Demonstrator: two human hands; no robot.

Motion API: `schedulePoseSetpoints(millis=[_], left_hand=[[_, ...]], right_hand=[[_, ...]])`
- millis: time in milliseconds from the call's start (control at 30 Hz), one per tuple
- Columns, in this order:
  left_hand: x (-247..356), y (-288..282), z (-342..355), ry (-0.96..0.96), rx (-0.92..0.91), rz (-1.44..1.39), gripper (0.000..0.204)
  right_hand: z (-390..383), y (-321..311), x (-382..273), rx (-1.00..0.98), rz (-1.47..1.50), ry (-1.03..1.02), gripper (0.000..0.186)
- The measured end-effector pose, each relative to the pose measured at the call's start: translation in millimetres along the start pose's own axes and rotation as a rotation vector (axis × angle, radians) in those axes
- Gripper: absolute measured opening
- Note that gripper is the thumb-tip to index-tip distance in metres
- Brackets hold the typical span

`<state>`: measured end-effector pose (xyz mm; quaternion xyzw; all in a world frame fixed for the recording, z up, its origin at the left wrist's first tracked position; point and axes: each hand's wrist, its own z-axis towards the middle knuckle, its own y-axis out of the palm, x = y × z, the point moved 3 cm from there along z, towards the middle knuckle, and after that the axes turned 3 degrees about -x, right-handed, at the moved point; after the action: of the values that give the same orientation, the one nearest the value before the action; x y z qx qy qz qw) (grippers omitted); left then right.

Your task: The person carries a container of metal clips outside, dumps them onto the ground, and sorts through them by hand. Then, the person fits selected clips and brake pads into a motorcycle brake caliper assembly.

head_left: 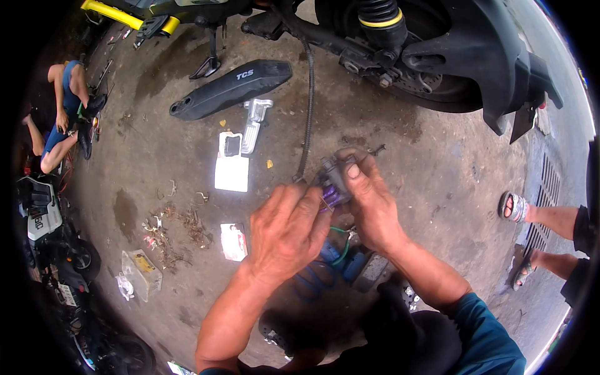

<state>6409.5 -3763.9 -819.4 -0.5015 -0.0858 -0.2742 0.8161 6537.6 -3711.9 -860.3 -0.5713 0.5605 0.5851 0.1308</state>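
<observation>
A dark grey metal part that looks like a brake caliper (336, 178) is held between my hands above the ground. My right hand (378, 215) grips its body, thumb on top. My left hand (289, 226) is closed at its near left side, fingertips against a purple piece (331, 197) and a thin pin or wire; the fingers partly hide what they pinch. A black ribbed hose (310, 100) runs down from the motorcycle (381, 53) to beside the part. Below my hands lies a blue tool (353, 265) with a green hose (340, 247), partly covered.
A black cover (231, 90), a silver metal part (254, 125), white packaging (232, 173) and a small packet (234, 242) lie on the concrete. Left are scattered scraps (178, 231), a clear container (142, 273) and a seated person (65, 112). A standing person's foot (516, 207) is right, near a drain grate (545, 194).
</observation>
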Motion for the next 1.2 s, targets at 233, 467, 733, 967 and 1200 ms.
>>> schedulePoseSetpoints(millis=[233, 467, 733, 967, 1200], left_hand=[[-3, -26, -10, -0.061, 0.126, -0.104, 0.024], [-3, -18, -31, -0.416, 0.239, -0.534, 0.029], [-16, -32, -59, -0.572, 0.388, -0.635, 0.018], [-11, -39, -73, -0.677, 0.469, -0.602, 0.014], [-10, -42, -75, -0.632, 0.531, -0.670, 0.016]], right_hand=[[-1, -10, -18, -0.407, -0.046, -0.046, 0.082], [8, -6, -4, -0.430, -0.323, -0.514, 0.099], [-6, 37, -10, -0.456, -0.487, -0.773, 0.083], [-8, 49, -15, -0.541, -0.513, -0.792, 0.083], [-6, 56, -18, -0.571, -0.496, -0.778, 0.083]])
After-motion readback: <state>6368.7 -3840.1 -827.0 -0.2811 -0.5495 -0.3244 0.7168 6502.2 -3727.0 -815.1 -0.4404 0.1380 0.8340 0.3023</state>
